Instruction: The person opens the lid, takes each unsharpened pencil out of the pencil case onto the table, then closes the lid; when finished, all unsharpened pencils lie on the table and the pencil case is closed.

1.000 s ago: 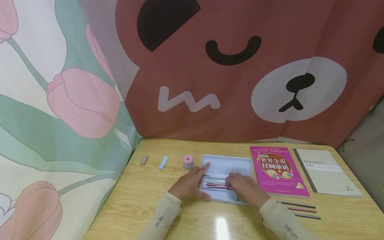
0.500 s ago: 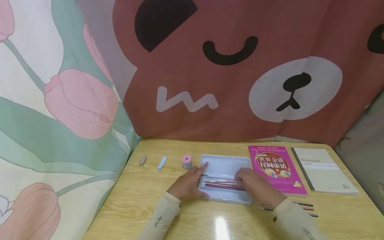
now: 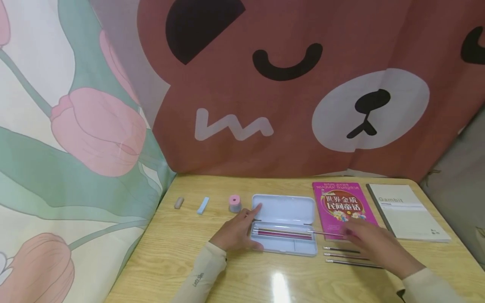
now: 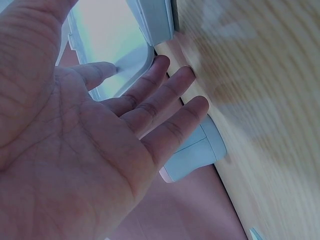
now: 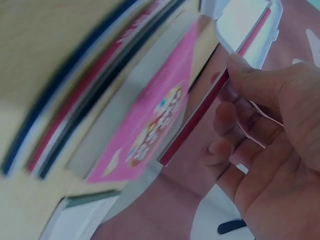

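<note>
At a pale wooden desk backed by a brown bear-print cloth, we are midway through filling an open pale-blue plastic pencil case with pencils. Our left hand, fingers straight and relaxed, rests against the case's left end and holds it steady; the left wrist view shows those fingers lying along the case's rim, gripping nothing. Our right hand hovers to the right of the case, over the near edge of a bright pink paperback book. In the right wrist view its thumb and fingers pinch a slim red pencil, so this grip is clamped on the pencil, whose far end points toward the case. From the head view that pencil reaches from the case's right end out to the hand. Several red pencils already lie in the case's long compartment. Three dark pencils wait side by side on the desk just right of the case, below the hand.

We judge the step in hand to be seating the held pencil beside the others. The next move calls for lining it up with the long compartment and lowering it flat, while the left hand keeps the case from sliding
</note>
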Available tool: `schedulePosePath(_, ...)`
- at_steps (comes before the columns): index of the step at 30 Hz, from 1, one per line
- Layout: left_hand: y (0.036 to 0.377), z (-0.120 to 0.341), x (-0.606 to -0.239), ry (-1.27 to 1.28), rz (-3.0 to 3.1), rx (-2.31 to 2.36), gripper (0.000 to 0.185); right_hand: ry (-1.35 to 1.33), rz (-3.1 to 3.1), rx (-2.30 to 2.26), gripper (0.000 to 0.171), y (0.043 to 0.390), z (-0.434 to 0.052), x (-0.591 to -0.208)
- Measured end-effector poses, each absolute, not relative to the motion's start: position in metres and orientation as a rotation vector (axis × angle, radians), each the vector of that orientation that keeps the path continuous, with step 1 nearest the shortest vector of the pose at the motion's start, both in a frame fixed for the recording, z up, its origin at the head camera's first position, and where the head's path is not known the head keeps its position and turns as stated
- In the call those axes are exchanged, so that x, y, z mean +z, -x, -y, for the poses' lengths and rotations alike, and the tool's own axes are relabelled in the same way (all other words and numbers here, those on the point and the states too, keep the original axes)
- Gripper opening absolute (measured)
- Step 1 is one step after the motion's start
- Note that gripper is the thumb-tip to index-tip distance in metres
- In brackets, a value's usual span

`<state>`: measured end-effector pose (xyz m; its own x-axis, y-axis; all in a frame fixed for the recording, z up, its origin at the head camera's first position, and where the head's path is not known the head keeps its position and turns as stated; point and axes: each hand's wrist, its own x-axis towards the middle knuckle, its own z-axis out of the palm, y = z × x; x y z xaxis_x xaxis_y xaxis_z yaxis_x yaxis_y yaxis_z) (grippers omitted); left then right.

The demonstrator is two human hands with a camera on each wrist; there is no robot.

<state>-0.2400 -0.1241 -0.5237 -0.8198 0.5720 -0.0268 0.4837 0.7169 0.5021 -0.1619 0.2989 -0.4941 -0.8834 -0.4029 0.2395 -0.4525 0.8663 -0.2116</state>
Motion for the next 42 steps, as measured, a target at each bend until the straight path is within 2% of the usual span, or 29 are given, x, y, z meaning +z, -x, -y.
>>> schedulePosePath(9, 0.239, 0.125, -0.524, -0.834, -2.738, 0.726, 0.132, -0.477, 3.167, 0.433, 0.023, 0.131, -0.331, -0.508)
schedulePosePath(16, 0.238, 0.125, -0.522, -0.826, -2.734, 0.726, 0.132, -0.492, 3.151, 0.377, 0.028, 0.112, -0.342, -0.523)
schedulePosePath(19, 0.238, 0.125, -0.523, -0.829, -2.738, 0.723, 0.132, -0.398, 3.291, 0.348, 0.024, 0.116, -0.338, -0.523)
schedulePosePath(26, 0.238, 0.124, -0.524, -0.829, -2.744, 0.713, 0.133, -0.444, 3.305, 0.327, 0.024, 0.120, -0.334, -0.526)
schedulePosePath(34, 0.238, 0.124, -0.523, -0.838, -2.746, 0.724, 0.133, -0.348, 3.344, 0.357, 0.022, 0.122, -0.330, -0.525)
schedulePosePath(42, 0.238, 0.123, -0.521, -0.835, -2.747, 0.726, 0.132, -0.426, 3.157, 0.378, 0.016, 0.134, -0.308, -0.520)
